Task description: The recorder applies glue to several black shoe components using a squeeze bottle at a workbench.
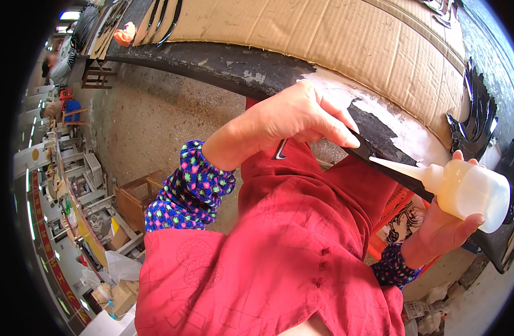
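Observation:
My left hand [287,120] pinches a thin, glossy black strip [364,148] between thumb and fingers. One end shows beyond the thumb, and a curved black end [280,149] hangs out below the palm. In my right hand [436,232] is a translucent squeeze bottle [474,193] with a long pointed nozzle, tipped sideways. The bottle holds a pale yellowish liquid. Its nozzle tip is at the strip's edge, just right of my left fingertips; whether they touch I cannot tell. Both hands are in front of the table's near edge.
A sheet of corrugated cardboard [318,33] covers much of the worn black table. Glossy black strips [476,120] are heaped at its right; several more [163,19] lie at the far left near an orange crumpled piece [125,35]. A wooden stool [139,196] stands on the floor.

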`<state>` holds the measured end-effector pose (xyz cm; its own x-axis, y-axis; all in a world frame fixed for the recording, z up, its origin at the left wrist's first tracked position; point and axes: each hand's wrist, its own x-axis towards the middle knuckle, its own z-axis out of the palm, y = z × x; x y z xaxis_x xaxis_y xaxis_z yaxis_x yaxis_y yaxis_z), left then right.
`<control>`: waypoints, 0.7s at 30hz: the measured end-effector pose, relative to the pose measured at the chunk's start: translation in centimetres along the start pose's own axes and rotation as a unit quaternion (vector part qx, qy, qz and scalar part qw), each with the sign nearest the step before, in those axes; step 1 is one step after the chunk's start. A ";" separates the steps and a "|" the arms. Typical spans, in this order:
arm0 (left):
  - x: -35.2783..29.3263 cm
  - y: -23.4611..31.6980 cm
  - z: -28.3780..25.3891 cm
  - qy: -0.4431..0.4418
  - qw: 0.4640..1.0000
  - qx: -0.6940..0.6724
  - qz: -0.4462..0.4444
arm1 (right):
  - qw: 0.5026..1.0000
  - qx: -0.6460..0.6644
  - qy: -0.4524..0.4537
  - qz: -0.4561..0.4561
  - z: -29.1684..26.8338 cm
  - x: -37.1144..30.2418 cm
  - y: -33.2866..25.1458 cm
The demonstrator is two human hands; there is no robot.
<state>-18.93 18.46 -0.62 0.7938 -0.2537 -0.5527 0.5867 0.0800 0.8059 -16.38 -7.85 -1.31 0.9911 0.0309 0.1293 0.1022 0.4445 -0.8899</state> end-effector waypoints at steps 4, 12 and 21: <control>0.2 -0.3 0.0 0.000 1.000 -0.004 0.009 | 1.000 -0.007 0.007 -0.002 -0.1 -0.1 0.0; 0.0 -0.1 0.0 0.007 1.000 -0.015 -0.001 | 1.000 -0.018 -0.004 0.004 -0.8 -0.1 -0.2; 0.2 -0.4 0.4 -0.010 1.000 0.022 0.003 | 0.997 -0.031 0.066 0.004 1.1 0.2 0.1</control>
<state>-19.07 17.97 -0.95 0.7940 -0.2735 -0.5429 0.5732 0.0392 0.8185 -16.25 -6.82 -0.87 0.9940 -0.0858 0.0675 0.0957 0.3877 -0.9168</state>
